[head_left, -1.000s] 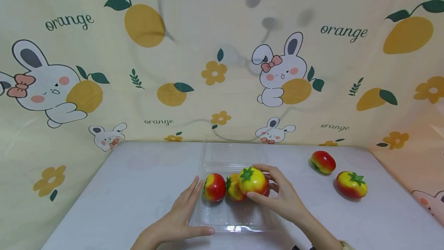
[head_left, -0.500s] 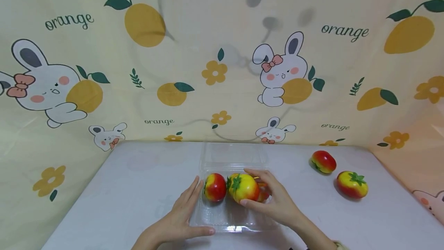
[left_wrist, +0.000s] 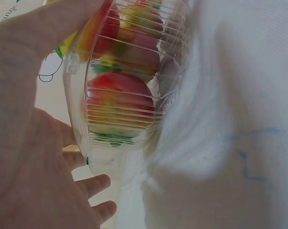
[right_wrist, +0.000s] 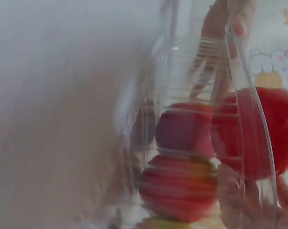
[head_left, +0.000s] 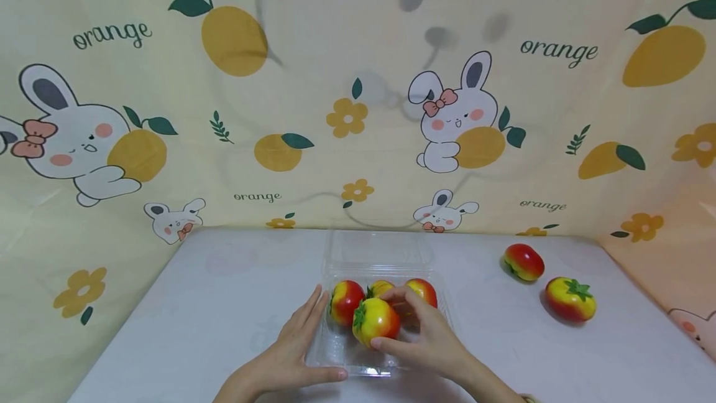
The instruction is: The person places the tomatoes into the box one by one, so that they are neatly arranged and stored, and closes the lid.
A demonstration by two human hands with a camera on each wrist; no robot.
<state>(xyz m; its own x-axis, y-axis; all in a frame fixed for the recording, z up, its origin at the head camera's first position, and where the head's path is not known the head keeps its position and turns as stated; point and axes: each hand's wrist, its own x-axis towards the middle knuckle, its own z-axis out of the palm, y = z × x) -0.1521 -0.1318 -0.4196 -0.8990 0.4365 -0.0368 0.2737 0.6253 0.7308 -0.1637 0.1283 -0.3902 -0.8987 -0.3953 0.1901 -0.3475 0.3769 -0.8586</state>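
In the head view, my right hand (head_left: 433,338) holds a red-and-yellow fruit (head_left: 378,323) with a green leafy top, thumb on the near side and fingers behind. This fruit is over the front part of a clear plastic clamshell box (head_left: 344,356). Three similar fruits sit in a row behind it: a left one (head_left: 348,298), a partly hidden middle one (head_left: 381,287) and a right one (head_left: 423,291). My left hand (head_left: 282,350) lies along the box's left side, fingers straight, thumb stretched along the front edge. The right wrist view shows the held fruit (right_wrist: 277,126) above the rim.
The box's clear lid (head_left: 377,247) lies folded back toward the patterned cloth backdrop (head_left: 302,79). On the white table (head_left: 224,303), two more such fruits lie to the right, one farther back (head_left: 524,262) and one nearer (head_left: 570,299).
My right hand has carried its fruit left and toward the front of the box, uncovering the fruits behind. My left hand stays in place.
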